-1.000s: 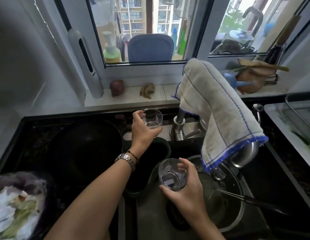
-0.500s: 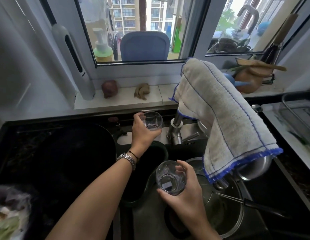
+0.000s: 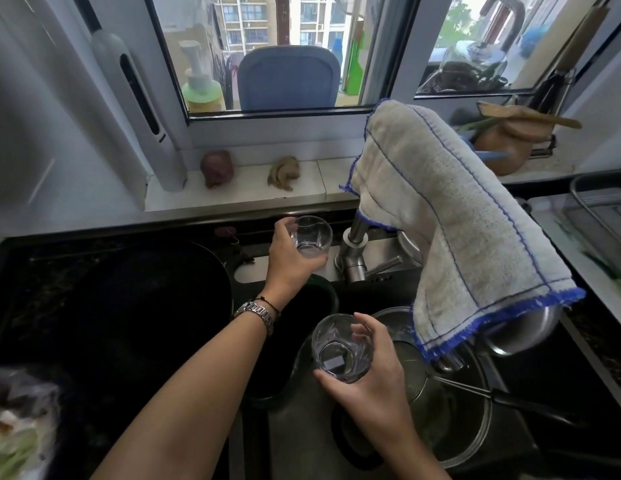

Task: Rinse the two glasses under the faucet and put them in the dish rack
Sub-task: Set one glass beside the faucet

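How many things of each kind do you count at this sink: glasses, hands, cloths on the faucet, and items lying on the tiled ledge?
Glasses: 2, one in the left hand, one in the right hand
Hands: 2
Cloths on the faucet: 1
Items on the ledge: 2, a reddish lump and a tan lump
Total: 7

2 glasses (image 3: pixel 311 237) clear, glossy; faucet (image 3: pixel 354 252) brushed metal; cloth (image 3: pixel 451 220) rough woven w/ blue trim.

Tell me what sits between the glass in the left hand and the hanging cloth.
In the head view, the steel faucet stands between them: its column rises just right of the left hand's glass and disappears under the cloth draped over its spout, with its lever pointing right.
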The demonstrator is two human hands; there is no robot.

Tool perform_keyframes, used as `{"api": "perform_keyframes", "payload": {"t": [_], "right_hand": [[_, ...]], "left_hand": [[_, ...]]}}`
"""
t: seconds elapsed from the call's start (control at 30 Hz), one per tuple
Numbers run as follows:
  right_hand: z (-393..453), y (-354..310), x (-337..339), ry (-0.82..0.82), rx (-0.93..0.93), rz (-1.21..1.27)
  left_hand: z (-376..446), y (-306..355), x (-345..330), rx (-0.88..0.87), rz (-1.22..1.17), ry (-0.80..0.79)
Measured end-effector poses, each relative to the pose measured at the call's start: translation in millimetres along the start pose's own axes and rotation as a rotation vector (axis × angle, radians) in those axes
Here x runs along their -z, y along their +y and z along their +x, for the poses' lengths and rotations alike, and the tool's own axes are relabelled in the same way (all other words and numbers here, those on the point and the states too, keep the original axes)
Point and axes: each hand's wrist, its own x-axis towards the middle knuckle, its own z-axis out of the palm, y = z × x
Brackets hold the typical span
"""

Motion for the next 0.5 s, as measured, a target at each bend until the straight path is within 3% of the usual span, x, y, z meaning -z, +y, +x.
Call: {"api": "perform_keyframes", "payload": {"t": [0.3,0.43,0.5], "right_hand": [[-8.1,1.9,5.3,-0.002,-0.003,0.007],[-22.5,6.0,12.1,-0.017,-0.001,0.010],[-30.8,12.4,15.8,-0.023,-0.024,0.013]], "left_hand": [[-16.4,15.9,12.7,-0.014,0.019,0.034],[-43.9,34.4,17.5,-0.182,0.028,0.185],[-60.9,43.5,11.4,-0.287,0.041,0.180]]}}
